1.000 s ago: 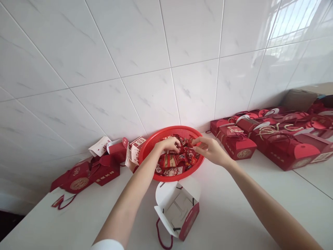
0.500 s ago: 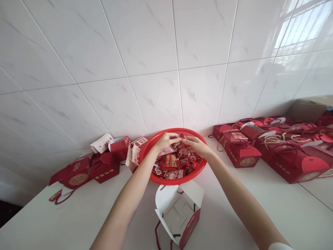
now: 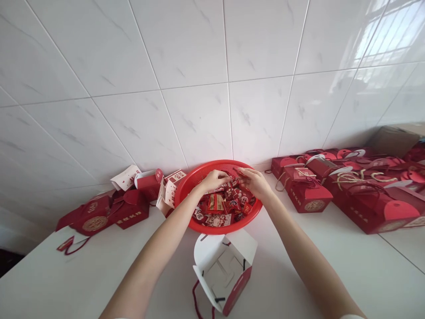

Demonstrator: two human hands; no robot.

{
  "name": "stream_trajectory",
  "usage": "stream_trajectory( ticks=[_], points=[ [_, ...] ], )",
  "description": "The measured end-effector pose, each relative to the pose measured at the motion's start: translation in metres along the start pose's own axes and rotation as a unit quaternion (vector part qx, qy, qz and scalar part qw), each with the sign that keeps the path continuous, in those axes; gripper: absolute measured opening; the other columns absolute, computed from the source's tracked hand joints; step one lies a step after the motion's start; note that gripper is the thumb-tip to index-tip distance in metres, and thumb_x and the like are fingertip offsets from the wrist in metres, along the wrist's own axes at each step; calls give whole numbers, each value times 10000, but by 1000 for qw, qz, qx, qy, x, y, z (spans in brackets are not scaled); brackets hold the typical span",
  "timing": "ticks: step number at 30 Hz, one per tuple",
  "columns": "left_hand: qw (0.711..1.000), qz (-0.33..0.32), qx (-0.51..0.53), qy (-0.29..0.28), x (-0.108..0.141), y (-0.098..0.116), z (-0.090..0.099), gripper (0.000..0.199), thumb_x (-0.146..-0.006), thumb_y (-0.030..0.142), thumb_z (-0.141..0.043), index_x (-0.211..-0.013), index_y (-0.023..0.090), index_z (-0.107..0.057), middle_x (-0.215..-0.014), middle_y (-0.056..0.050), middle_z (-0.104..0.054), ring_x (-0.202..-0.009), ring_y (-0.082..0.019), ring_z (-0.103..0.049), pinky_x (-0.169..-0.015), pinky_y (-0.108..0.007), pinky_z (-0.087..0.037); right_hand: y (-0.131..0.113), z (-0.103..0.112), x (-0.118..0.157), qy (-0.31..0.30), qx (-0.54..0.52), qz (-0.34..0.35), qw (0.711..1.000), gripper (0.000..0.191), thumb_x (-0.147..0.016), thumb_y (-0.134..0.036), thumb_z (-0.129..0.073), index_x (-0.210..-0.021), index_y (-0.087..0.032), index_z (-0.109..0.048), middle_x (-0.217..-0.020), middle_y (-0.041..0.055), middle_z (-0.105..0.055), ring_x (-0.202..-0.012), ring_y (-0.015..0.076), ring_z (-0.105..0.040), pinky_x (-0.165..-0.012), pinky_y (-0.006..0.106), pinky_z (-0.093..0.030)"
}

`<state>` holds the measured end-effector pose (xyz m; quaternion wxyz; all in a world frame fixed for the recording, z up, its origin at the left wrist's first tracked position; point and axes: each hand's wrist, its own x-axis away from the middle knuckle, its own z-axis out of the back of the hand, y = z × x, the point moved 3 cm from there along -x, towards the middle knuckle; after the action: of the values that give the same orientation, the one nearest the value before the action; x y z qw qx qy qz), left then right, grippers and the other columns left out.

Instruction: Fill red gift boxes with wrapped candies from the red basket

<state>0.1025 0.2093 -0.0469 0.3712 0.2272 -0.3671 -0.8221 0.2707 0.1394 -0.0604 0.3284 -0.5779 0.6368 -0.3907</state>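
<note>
A red plastic basket [image 3: 215,229] holds many small wrapped candies [image 3: 215,203], mostly in red wrappers. My left hand [image 3: 214,181] reaches over its far left part, fingers pinched among the candies; what is between the fingertips is hidden. Opposite it, my right hand [image 3: 254,181] is closed at the basket's right side, with a dark red wrapped candy at its fingertips. Between my forearms, in front of the basket, stands an open gift box [image 3: 224,272], white inside and red outside, with a dark red cord handle. No candy shows in it.
Several red gift boxes [image 3: 129,212] stand on the left of the white table [image 3: 149,283], with a small tag on a cord [image 3: 66,243] near the edge. Many closed red boxes [image 3: 308,195] crowd the right, before a cardboard box [image 3: 395,141]. A tiled wall [image 3: 199,119] rises behind.
My hands have moved slightly apart over the candies, the right one a little to the right. The view has shifted slightly; the boxes and basket stand as before.
</note>
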Motion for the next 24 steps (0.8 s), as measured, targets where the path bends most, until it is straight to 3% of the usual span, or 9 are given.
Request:
stream_trajectory(
  ticks=[3,6,10,13,17,20,24],
  points=[
    [995,26,-84,-41,2,0,-10,250,-895,361,-586,-988,187,-740,-920,-43,-746,-868,-221,-680,-803,-315,-512,-1,1,1,-3,-32,11,999,338,-493,-251,-914,-785,-201,-752,-771,9,-732,-705,156,-649,-654,275,-534],
    [970,27,-217,-110,0,1,-26,334,-896,290,-586,-1204,207,-686,-1018,-66,-721,-933,-247,-681,-827,-326,-509,-2,3,1,5,-51,30,998,321,-488,-226,-918,-758,-201,-745,-749,-2,-729,-724,153,-659,-683,277,-538],
    [928,15,-331,-170,-5,1,-45,334,-823,311,-671,-1132,196,-721,-1149,-118,-656,-941,-288,-678,-802,-347,-512,-1,4,1,19,-51,30,998,277,-478,-172,-893,-691,-190,-717,-726,1,-727,-685,138,-649,-638,253,-529],
    [929,26,-327,-172,-6,3,-50,247,-741,293,-731,-953,167,-745,-1106,-123,-664,-814,-273,-677,-698,-336,-500,-2,4,1,28,-65,29,997,241,-506,-142,-854,-638,-190,-658,-670,5,-706,-623,137,-635,-565,247,-512],
    [941,26,-291,-171,-5,6,-47,121,-673,260,-774,-745,184,-714,-865,-51,-705,-729,-238,-664,-616,-294,-459,-3,3,1,37,-77,28,996,233,-587,-132,-799,-613,-199,-578,-689,30,-716,-633,160,-661,-546,253,-526],
    [956,26,-247,-153,-4,10,-36,93,-680,241,-775,-735,199,-713,-754,-4,-710,-710,-212,-669,-607,-270,-457,-3,3,1,43,-74,28,996,197,-597,-144,-766,-619,-201,-579,-727,49,-738,-650,173,-681,-573,264,-548],
    [979,16,-190,-76,-7,9,-16,125,-761,222,-721,-879,180,-729,-932,-29,-763,-874,-213,-701,-749,-272,-513,-3,3,2,57,-78,37,995,136,-594,-183,-736,-598,-209,-603,-683,27,-724,-646,174,-672,-547,254,-531]
  ],
)
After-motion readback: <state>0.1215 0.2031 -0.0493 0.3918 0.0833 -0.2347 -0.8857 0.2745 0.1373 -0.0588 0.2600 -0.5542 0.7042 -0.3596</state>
